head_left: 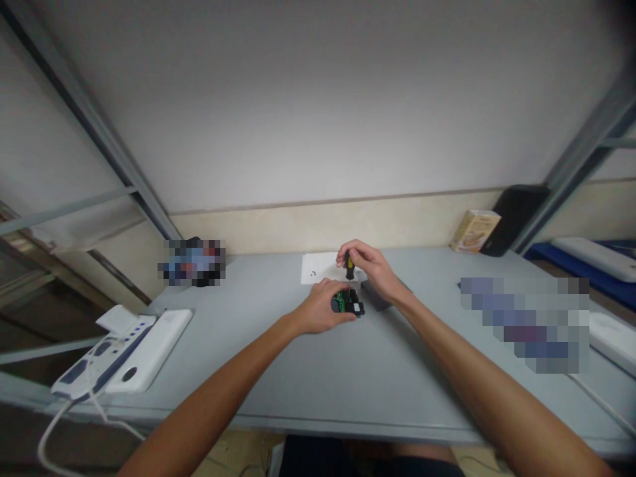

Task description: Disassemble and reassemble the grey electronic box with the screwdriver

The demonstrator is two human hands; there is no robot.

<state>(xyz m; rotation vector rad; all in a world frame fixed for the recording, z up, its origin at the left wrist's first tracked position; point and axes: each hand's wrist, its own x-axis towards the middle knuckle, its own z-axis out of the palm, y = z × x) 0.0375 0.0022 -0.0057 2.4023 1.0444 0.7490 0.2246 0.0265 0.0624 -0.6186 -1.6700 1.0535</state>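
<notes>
My left hand (320, 308) is wrapped round a small black device with a green circuit board (342, 302), pressing it down on the desk. In my right hand (371, 265) is a screwdriver (350, 268) with a black and yellow handle, held upright with its shaft pointing down at the device. The tip is too small to make out clearly. Behind my hands lies a white sheet of paper (322, 262) with several tiny dark screw-like bits (313, 273) on it. A dark grey flat piece (377, 296) rests partly under my right wrist.
At the left stand a power strip (102, 358) with a plug and cable, and a white flat box (154, 351). A yellowish carton (474, 232) and a black panel (517, 218) are at the back right. Blurred-out items lie on both sides of the grey desk (278, 371).
</notes>
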